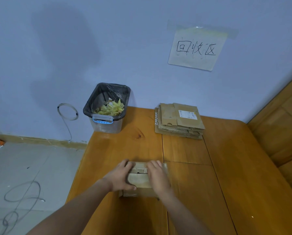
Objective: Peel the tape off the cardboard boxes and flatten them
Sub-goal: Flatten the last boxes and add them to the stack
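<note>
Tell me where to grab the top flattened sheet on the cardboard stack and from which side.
Probably pinch the top flattened sheet at its near edge, coming from the person's side: it lies flat on the cardboard stack, and that edge overhangs slightly, while the wall blocks the far side.

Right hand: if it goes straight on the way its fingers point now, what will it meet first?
Probably nothing soon: past the small cardboard box under the right hand lies bare wooden table. The stack of flattened cardboard sits further right; the line likely reaches the wall.

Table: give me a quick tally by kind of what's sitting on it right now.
Unflattened cardboard box, under both hands: 1
Stack of flattened cardboard: 1
Lined bin holding scraps: 1
Total: 3
</note>
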Tool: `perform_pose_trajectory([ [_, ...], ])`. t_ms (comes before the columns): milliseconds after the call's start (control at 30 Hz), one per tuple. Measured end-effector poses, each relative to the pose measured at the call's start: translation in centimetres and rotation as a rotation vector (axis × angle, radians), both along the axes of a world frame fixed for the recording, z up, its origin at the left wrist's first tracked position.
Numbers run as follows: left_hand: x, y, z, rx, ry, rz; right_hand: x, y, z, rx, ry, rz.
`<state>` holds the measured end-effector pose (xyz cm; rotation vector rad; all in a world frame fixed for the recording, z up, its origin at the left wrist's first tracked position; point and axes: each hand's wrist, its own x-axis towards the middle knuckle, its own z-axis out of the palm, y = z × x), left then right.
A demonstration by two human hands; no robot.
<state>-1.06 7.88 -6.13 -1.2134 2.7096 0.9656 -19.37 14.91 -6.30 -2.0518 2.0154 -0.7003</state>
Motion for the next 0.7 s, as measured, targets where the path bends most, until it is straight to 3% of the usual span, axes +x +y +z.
perform_pose_trajectory([
  [200,0.1,0.1,0.0,0.012,0.027,0.007,-0.2,0.3,0.0,-0.033,0.183,0.019],
  [300,0.0,-0.1,0.1,0.008,0.007,0.0,-1.4,0.4,-0.5,0.091,0.231,0.107],
  [367,-0.1,0.0,0.0,-0.04,-0.041,-0.016,-2.2,0.4,-0.6,0.157,0.199,0.152],
  [500,-1.3,0.7,-0.4,-0.37,-0.216,-0.147,-2.3,0.2,-0.1,0.201,0.044,0.137],
  [700,-3.6,1.4,-0.6,-0.27,-0.268,-0.198,-1.6,0.0,-0.1,0.239,0.061,0.094],
])
